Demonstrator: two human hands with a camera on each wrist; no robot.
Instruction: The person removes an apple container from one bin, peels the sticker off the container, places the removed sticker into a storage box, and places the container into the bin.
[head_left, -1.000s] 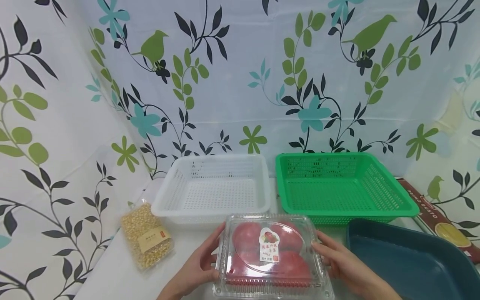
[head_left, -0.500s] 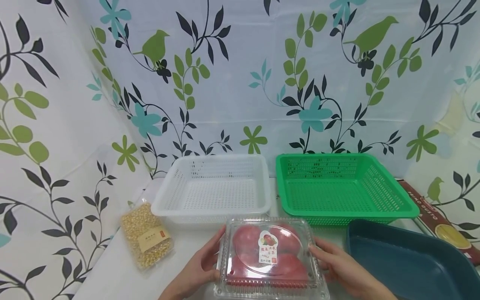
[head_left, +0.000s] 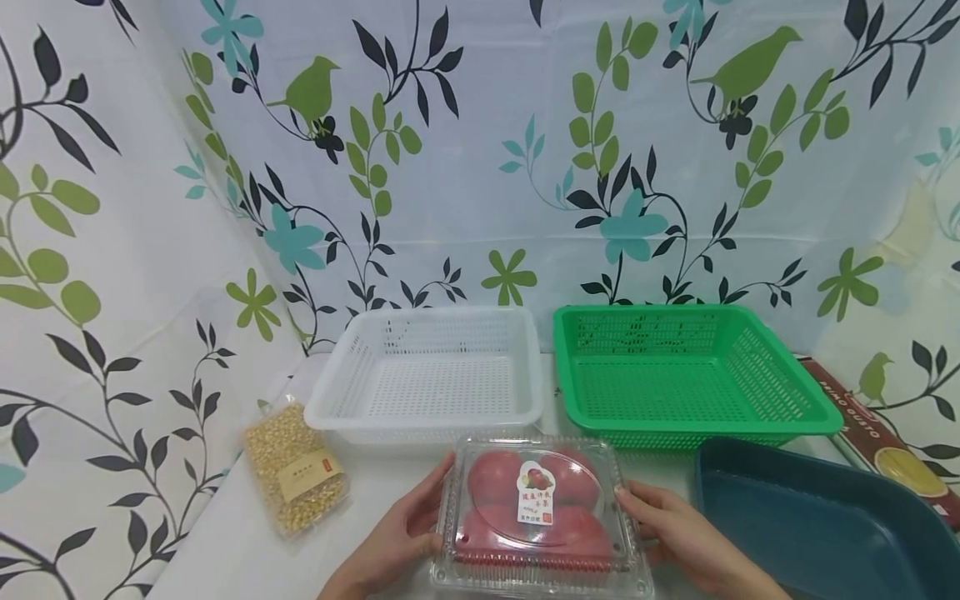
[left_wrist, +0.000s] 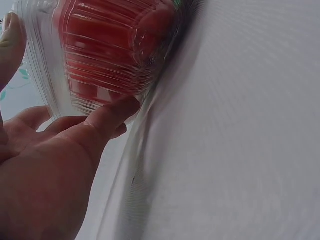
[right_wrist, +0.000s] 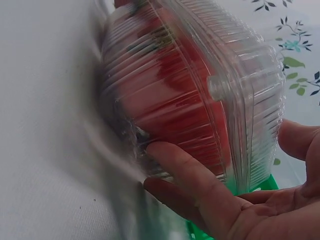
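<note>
Head view: a clear plastic clamshell box [head_left: 540,533] is at the near edge of the scene, centred between a person's two hands. Inside are large round red fruits [head_left: 495,477], visible through the lid, which is on. A white label [head_left: 536,493] with a fruit picture and red lettering is on the lid. The left hand [head_left: 397,529] grips the box's left side and the right hand [head_left: 675,529] grips its right side. Left wrist view: fingers [left_wrist: 100,122] touch the ribbed lower wall, with the thumb up by the lid rim. Right wrist view: fingers [right_wrist: 185,172] are likewise against the lower wall, thumb at the lid edge. I cannot tell whether the base bears on the tabletop [head_left: 247,567]. Directly behind the box is a white perforated basket [head_left: 435,425]; to its right, just beside it, is a green perforated basket [head_left: 697,427]. A dark blue tray [head_left: 817,521] is to the right of the right hand, in front of the green basket. Beyond the tray, at the far right, lies a red package [head_left: 873,425] printed PRIMO GUSTO. On the left, a transparent bag of yellow corn kernels [head_left: 288,454], with a tan label, lies near the white basket's front corner. White cloth [head_left: 465,192] patterned with birds, leaves and flowers covers the background.
</note>
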